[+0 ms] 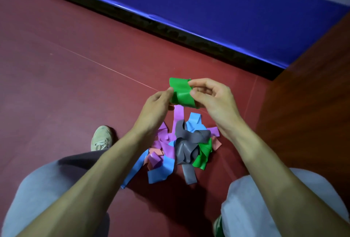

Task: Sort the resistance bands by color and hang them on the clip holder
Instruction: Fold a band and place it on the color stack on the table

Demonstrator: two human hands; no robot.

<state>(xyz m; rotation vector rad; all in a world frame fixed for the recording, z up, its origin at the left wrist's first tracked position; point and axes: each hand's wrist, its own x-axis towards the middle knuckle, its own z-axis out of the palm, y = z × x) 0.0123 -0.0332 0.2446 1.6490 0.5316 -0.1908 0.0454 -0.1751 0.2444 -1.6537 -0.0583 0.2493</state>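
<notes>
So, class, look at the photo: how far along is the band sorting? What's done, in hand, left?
Done: nothing visibly hung; no clip holder is in view. In hand: left hand and right hand hold one green band. Left: the mixed pile on the floor, purple, blue, grey, pink and more green, unsorted.
</notes>
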